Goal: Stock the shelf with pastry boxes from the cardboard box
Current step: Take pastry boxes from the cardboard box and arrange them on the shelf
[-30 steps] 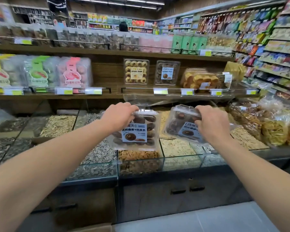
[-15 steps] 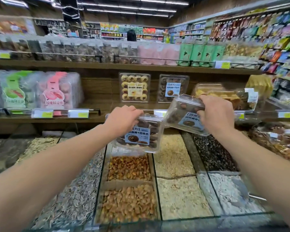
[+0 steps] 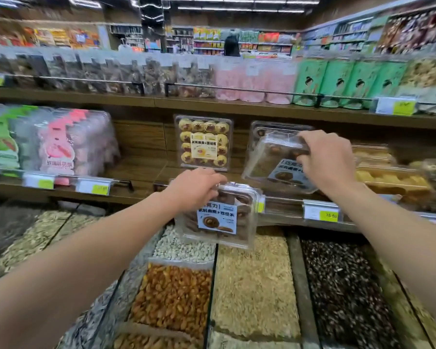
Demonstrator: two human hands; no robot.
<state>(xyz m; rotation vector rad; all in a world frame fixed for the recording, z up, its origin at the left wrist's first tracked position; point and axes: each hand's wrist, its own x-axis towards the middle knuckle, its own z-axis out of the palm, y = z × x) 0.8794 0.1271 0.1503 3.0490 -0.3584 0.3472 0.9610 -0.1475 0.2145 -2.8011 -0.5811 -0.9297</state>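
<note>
On the middle wooden shelf (image 3: 141, 170), at the far left, stand green-labelled packs (image 3: 0, 139) and pink-labelled packs (image 3: 61, 142) behind a rail with yellow price tags (image 3: 98, 188). Further right, a clear box of yellow cookies (image 3: 204, 143) leans upright against the back panel, with bare shelf on its left. Below the shelf lie open bins: brown nuts (image 3: 173, 298), pale flakes (image 3: 254, 285) and dark seeds (image 3: 342, 285). The left hand (image 3: 194, 188) reaches forward over the bins, fingers curled over the top edge of a clear chocolate pastry box (image 3: 219, 215), which hangs upright just in front of the shelf's rail. The right hand (image 3: 327, 159) is raised higher, pinching the top edge of a second chocolate pastry box (image 3: 275, 165), tilted, in front of another dark box (image 3: 259, 129) on the shelf. Right of it sit blurred trays of golden pastries (image 3: 388, 177).
</note>
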